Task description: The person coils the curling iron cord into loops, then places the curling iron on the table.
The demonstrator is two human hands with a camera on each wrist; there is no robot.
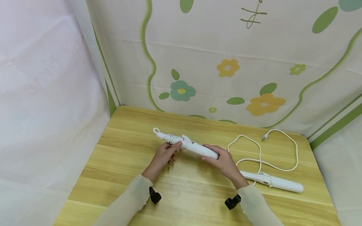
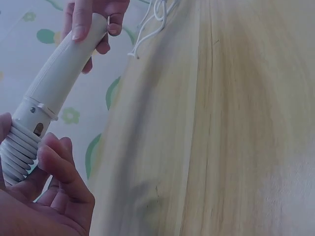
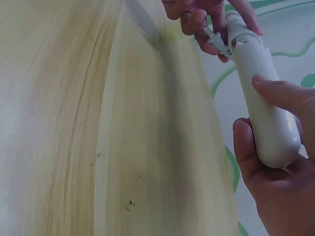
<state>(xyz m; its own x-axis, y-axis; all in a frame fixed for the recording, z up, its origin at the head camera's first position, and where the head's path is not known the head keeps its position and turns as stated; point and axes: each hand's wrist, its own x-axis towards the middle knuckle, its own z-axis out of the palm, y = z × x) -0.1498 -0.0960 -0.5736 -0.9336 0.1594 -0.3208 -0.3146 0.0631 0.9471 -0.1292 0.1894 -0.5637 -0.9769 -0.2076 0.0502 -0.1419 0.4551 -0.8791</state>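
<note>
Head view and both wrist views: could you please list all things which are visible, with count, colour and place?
Held wand: 1, white, in both hands
Second wand: 1, white, table's right side
Wound cord: 1, white, around held wand's left end
Loose cord: 1, white, beside second wand
Plug: at least 1, white, loose cord's end
Table: 1, wood-coloured, under the wands
Cloth: number unclear, whitish, flower-printed behind table
Wrist cameras: 2, black, one per wrist
Left hand, right hand: 2, bare, on held wand
Sleeves: 2, cream, on arms
</note>
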